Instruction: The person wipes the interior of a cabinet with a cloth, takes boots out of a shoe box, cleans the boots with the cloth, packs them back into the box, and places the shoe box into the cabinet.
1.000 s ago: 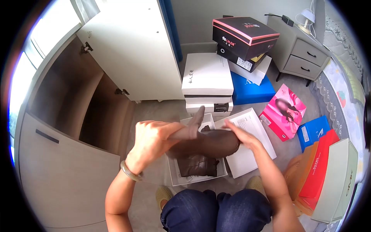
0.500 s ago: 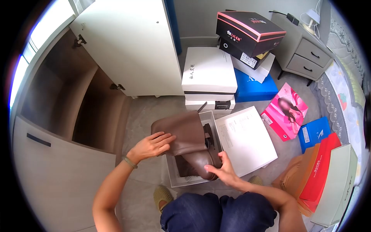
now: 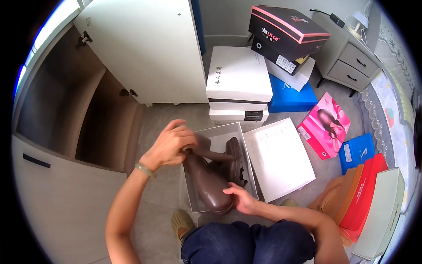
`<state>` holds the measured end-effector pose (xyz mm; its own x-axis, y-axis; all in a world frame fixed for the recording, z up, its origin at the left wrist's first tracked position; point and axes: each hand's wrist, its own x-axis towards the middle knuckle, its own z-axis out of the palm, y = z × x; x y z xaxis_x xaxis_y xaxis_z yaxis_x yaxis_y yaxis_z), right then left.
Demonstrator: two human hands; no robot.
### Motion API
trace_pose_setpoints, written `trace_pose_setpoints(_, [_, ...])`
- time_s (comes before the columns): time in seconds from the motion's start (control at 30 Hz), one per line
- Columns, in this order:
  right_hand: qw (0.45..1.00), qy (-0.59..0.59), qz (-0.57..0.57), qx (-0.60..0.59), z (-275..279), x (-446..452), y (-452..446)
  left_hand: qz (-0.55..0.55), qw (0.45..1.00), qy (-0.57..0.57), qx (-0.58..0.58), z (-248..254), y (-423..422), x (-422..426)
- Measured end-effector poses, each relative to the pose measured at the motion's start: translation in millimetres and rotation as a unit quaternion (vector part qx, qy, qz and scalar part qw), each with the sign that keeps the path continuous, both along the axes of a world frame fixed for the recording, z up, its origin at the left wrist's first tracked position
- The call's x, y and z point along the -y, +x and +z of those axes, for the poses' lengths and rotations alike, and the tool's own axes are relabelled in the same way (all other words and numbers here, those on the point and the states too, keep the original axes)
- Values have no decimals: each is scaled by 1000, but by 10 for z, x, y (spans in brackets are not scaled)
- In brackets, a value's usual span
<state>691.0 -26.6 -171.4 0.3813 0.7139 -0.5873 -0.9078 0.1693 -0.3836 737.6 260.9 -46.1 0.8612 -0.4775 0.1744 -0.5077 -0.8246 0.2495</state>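
Observation:
A brown boot lies tilted at the left side of an open white shoebox, its rounded toe pointing toward me. My left hand is closed on its folded upper part, over the box's left edge. At the toe, my right hand grips the side, thumb on top and fingers mostly hidden beneath. Another brown boot rests behind it in the box, its dark ridged sole facing right. Flat beside the box is its white lid.
Stacked shoeboxes stand behind, with a black box on top at right. An open cabinet is on the left. Pink and blue boxes lie right, near upright red and pale green boxes.
The front boot has turned and swung left, its shaft folding down away from me. My left hand went from lying flat on the shaft to gripping it; my right stayed by the toe.

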Motion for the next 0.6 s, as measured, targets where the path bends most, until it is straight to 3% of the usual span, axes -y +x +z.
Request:
trace_pose_setpoints(0.03, [997, 1, 21, -70, -173, -19, -66, -11, 999, -27, 26, -50, 79, 92])
trace_pose_setpoints(0.13, [992, 35, 34, -120, -248, -130, -182, -76, 997, 25, 7, -100, 331, 441])
trace_pose_setpoints(0.17, [994, -12, 46, -96, -284, -161, -208, -74, 997, 23, 7, -148, 407, 567])
trace_pose_setpoints(0.23, [989, -17, 64, -134, -349, -180, -170, -31, 974, 221, -26, -273, 531, 838])
trace_pose_setpoints(0.27, [982, -17, 80, -171, -359, -188, -163, -31, 975, 218, -27, -307, 577, 974])
trace_pose_setpoints(0.33, [980, 3, 92, -177, -375, -281, -212, -35, 935, 345, -76, -345, 681, 1190])
trace_pose_setpoints(0.4, [977, 26, 106, -184, -369, -377, -230, -37, 921, 375, -101, -603, 767, 1336])
trace_pose_setpoints(0.5, [938, 32, 133, -320, -566, -433, -307, -42, 894, 421, -145, -866, 782, 1425])
trace_pose_setpoints(0.53, [955, 92, 176, -218, -947, -456, -354, -41, 883, 440, -160, -939, 781, 1443])
trace_pose_setpoints(0.6, [957, 152, 217, -116, -1151, -548, -399, -19, 871, 479, -110, -1294, 748, 1430])
